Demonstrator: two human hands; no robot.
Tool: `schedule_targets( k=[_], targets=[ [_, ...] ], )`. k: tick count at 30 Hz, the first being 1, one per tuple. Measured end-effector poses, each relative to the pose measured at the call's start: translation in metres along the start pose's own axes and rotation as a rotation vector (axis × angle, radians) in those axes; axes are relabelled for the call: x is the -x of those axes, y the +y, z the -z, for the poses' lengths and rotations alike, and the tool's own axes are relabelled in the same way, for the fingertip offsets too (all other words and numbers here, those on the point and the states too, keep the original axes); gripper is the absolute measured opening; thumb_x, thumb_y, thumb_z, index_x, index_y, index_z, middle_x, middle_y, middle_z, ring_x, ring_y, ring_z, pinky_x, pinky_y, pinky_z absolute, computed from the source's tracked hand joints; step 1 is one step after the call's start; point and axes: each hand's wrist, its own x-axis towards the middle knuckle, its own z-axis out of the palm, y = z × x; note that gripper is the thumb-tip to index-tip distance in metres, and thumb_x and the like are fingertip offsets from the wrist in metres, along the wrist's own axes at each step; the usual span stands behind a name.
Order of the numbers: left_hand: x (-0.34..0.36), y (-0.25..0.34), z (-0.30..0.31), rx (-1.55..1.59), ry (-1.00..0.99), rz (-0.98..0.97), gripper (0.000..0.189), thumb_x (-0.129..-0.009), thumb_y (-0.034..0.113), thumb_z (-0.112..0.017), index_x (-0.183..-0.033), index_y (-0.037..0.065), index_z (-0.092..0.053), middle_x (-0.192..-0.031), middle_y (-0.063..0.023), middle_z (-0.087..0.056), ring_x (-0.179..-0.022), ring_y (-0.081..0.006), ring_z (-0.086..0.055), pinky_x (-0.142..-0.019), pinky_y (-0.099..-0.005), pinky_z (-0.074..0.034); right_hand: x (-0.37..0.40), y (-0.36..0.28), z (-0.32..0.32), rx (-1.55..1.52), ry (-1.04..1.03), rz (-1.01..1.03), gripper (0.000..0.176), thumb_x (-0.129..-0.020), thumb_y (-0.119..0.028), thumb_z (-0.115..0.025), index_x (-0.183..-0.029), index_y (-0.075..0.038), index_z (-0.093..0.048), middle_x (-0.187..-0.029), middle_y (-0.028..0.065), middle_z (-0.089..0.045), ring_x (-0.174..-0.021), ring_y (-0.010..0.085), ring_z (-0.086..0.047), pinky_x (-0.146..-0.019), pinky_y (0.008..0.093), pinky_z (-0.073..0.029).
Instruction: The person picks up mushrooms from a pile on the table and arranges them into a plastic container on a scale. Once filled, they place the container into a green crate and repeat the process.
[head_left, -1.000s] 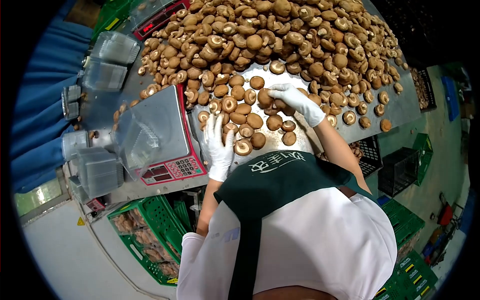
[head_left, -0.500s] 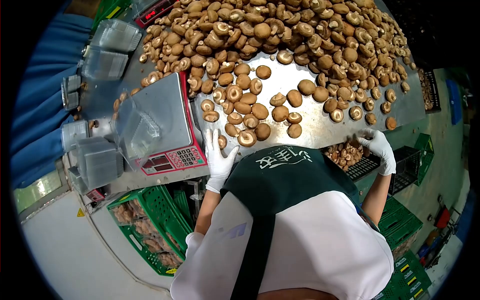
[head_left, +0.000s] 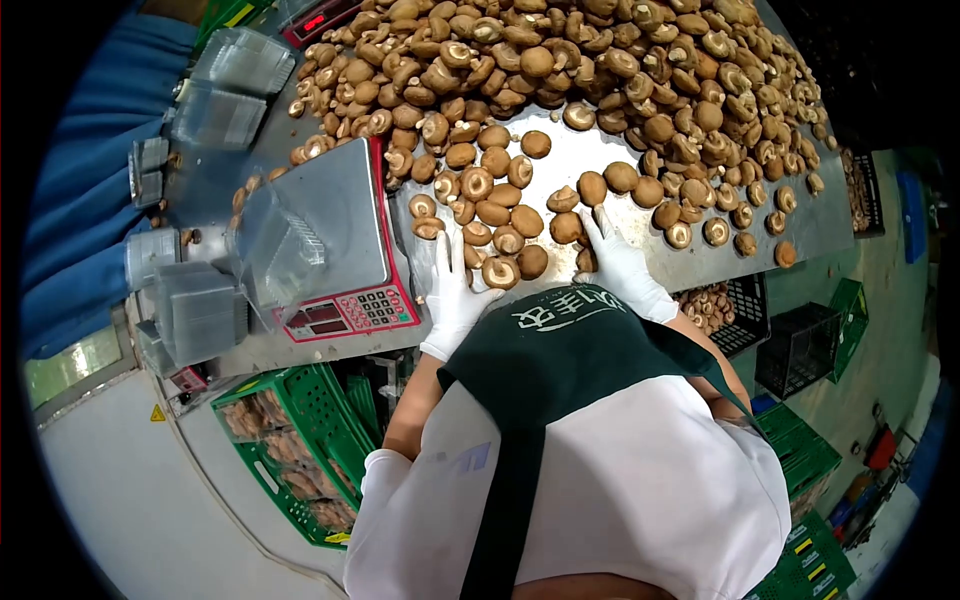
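Observation:
Gloved in white, my left hand (head_left: 457, 298) lies at the table's near edge with its fingers spread, beside the loose mushrooms (head_left: 500, 272) and right of the scale. My right hand (head_left: 616, 262), also in a white glove, reaches over the metal table (head_left: 700, 268) with fingers apart. Its fingertips are next to a few mushrooms (head_left: 566, 228), and one mushroom is partly hidden by the palm side. Beyond both hands a large heap of brown mushrooms (head_left: 600, 70) covers the back of the table.
The red-edged scale (head_left: 335, 215) has a clear plastic container (head_left: 285, 250) on it. Stacked clear trays (head_left: 200, 312) stand at the left. Below the table are a green crate of packed mushrooms (head_left: 318, 445) and a black crate (head_left: 745, 312) with mushrooms inside.
My right hand has moved left from above the black crate onto the table beside the loose mushrooms. My left hand has shifted slightly right, near the same mushrooms.

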Motion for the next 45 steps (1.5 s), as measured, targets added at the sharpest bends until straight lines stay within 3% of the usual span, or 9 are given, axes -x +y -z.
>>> schedule_targets(
  k=[10,15,18,21,24,31,34,38,45],
  targets=[
    [-0.009,-0.023,0.002,0.165,-0.070,-0.078,0.108,-0.052,0.020,-0.088,-0.143,0.007,-0.030,-0.134,-0.0174,-0.045,-0.124,-0.0341,-0.042,-0.104,-0.0397,-0.036,-0.050,-0.005,-0.008,-0.089,0.243,0.132,0.094,-0.067,-0.024,-0.079,-0.144,-0.012,-0.026,-0.144,0.0214,-0.030,-0.114,0.0372,-0.051,-0.082,0.0406,-0.052],
    [-0.008,-0.025,-0.003,0.289,-0.027,-0.040,0.098,-0.054,0.018,-0.087,-0.139,0.007,-0.039,-0.126,-0.0154,-0.050,-0.118,-0.0314,-0.047,-0.101,-0.0386,-0.038,-0.057,-0.017,0.000,0.019,0.115,0.135,0.096,-0.066,-0.028,-0.080,-0.144,-0.012,-0.026,-0.142,0.0234,-0.034,-0.107,0.0387,-0.055,-0.079,0.0401,-0.053],
    [-0.005,-0.023,-0.005,0.269,0.036,-0.086,0.093,-0.053,0.018,-0.088,-0.135,0.008,-0.044,-0.120,-0.0144,-0.052,-0.112,-0.0317,-0.050,-0.096,-0.0386,-0.042,-0.048,-0.023,0.011,0.096,0.091,0.043,0.084,-0.065,-0.029,-0.080,-0.136,-0.010,-0.039,-0.139,0.0204,-0.040,-0.102,0.0348,-0.058,-0.078,0.0381,-0.053],
    [0.001,-0.013,-0.005,0.145,0.077,-0.186,0.086,-0.052,0.018,-0.088,-0.128,0.009,-0.050,-0.111,-0.0138,-0.054,-0.105,-0.0330,-0.053,-0.090,-0.0385,-0.044,-0.038,-0.022,0.008,-0.032,0.347,0.341,0.052,-0.068,-0.028,-0.076,-0.112,-0.007,-0.059,-0.122,0.0083,-0.057,-0.095,0.0280,-0.059,-0.079,0.0361,-0.052],
    [0.000,-0.013,-0.009,0.113,0.073,-0.210,0.076,-0.051,0.015,-0.087,-0.119,0.010,-0.055,-0.105,-0.0127,-0.055,-0.099,-0.0332,-0.055,-0.085,-0.0387,-0.045,-0.038,-0.035,0.004,0.022,0.066,0.577,0.045,-0.070,-0.026,-0.074,-0.109,-0.009,-0.060,-0.102,0.0044,-0.062,-0.089,0.0256,-0.059,-0.073,0.0356,-0.051],
    [0.000,-0.026,-0.011,0.120,0.139,-0.345,0.054,-0.054,0.009,-0.083,-0.102,0.009,-0.060,-0.098,-0.0103,-0.058,-0.095,-0.0310,-0.057,-0.079,-0.0384,-0.045,-0.055,-0.037,-0.049,0.326,0.298,0.721,0.011,-0.076,-0.015,-0.057,-0.082,-0.007,-0.060,-0.075,0.0070,-0.056,-0.070,0.0222,-0.057,-0.054,0.0333,-0.047],
    [-0.001,-0.027,-0.016,0.090,0.199,-0.434,0.049,-0.056,0.009,-0.083,-0.100,0.008,-0.061,-0.097,-0.0103,-0.059,-0.091,-0.0308,-0.058,-0.079,-0.0380,-0.045,-0.059,-0.034,-0.062,0.380,0.189,0.688,0.029,-0.071,-0.028,-0.065,-0.093,-0.009,-0.061,-0.080,0.0058,-0.055,-0.075,0.0221,-0.054,-0.055,0.0330,-0.046],
    [-0.006,-0.022,-0.016,0.149,0.222,-0.426,0.047,-0.059,0.008,-0.082,-0.100,0.007,-0.060,-0.096,-0.0102,-0.060,-0.090,-0.0304,-0.059,-0.079,-0.0369,-0.046,-0.054,-0.038,-0.050,0.185,0.213,0.730,0.011,-0.076,-0.016,-0.058,-0.083,-0.008,-0.058,-0.072,0.0097,-0.057,-0.069,0.0238,-0.059,-0.054,0.0343,-0.048],
    [-0.003,-0.015,-0.010,0.326,0.086,-0.291,0.042,-0.067,0.006,-0.077,-0.105,0.006,-0.060,-0.102,-0.0112,-0.060,-0.098,-0.0307,-0.059,-0.085,-0.0363,-0.047,-0.048,-0.044,-0.045,0.135,0.130,0.520,0.037,-0.066,-0.025,-0.073,-0.091,-0.006,-0.056,-0.072,0.0132,-0.058,-0.069,0.0293,-0.061,-0.057,0.0393,-0.049]
  ],
)
